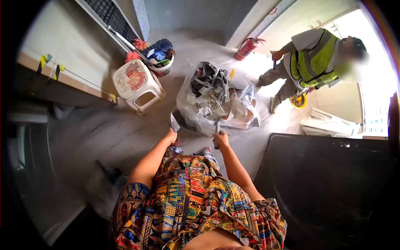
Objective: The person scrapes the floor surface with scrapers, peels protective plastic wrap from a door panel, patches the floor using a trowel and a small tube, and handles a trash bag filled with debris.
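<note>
A large clear plastic bag [183, 99], filled with crumpled plastic scraps and dark material, stands on the floor in front of me. My left hand [172, 135] is closed round the lower end of a flat pale grey piece [175, 123], which points up toward the bag's near left side. Its kind is too blurred to tell. In my right hand [222, 138] is a narrow grey stick-like tool [217, 127], held upright close to the bag's near edge. Its dark lower end shows below my fingers, and I cannot make out its exact kind.
A white stool [135, 83] with a flower print stands at the left, beside a bucket [163, 69] of cleaning things. A fire extinguisher [248, 48] is by the back wall. A person in a yellow vest [314, 58] stands at right, near a dark panel [321, 175].
</note>
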Demonstrator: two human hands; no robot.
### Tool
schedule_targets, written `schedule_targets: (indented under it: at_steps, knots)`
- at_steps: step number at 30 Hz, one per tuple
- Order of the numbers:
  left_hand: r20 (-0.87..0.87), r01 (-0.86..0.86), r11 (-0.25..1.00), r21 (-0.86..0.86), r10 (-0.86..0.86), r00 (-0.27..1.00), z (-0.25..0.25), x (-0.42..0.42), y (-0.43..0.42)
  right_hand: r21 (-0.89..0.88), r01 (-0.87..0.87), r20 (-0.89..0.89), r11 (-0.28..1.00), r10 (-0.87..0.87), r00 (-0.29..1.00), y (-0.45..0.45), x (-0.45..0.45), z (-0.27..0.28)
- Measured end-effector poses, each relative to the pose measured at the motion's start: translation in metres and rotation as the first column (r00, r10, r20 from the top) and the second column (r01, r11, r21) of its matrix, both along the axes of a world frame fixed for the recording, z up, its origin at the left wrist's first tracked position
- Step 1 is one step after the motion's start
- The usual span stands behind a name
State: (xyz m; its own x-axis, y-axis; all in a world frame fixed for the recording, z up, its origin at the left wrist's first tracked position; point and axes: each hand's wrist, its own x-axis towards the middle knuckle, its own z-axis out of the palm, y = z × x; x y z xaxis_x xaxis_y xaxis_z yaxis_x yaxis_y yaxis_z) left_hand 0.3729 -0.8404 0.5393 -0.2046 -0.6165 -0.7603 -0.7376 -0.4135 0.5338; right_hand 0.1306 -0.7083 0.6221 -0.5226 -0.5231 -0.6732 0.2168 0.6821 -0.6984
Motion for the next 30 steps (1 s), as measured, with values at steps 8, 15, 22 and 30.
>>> schedule_targets:
  at_steps: [8,15,22,30]
  knots:
    - [-0.474,-0.051,0.956,0.288,0.189,0.860,0.064,-0.080,0.006,-0.105,0.033,0.030,0.994,-0.030,0.999,-0.037,0.038,0.057]
    - [-0.301,-0.152,0.973,0.173,0.199,0.933,0.085,-0.082,0.007,-0.307,-0.371,-0.001,0.876,0.390,0.921,-0.057,0.072,0.073]
    - [-0.217,-0.372,0.844,0.385,0.475,0.853,0.091,-0.081,-0.035,-0.255,-0.594,-0.238,0.763,0.546,0.804,-0.104,0.070,0.074]
    - [-0.164,-0.452,0.604,0.656,0.699,0.696,0.087,-0.061,-0.126,-0.192,-0.178,0.446,0.965,0.247,0.860,-0.201,0.095,0.045]
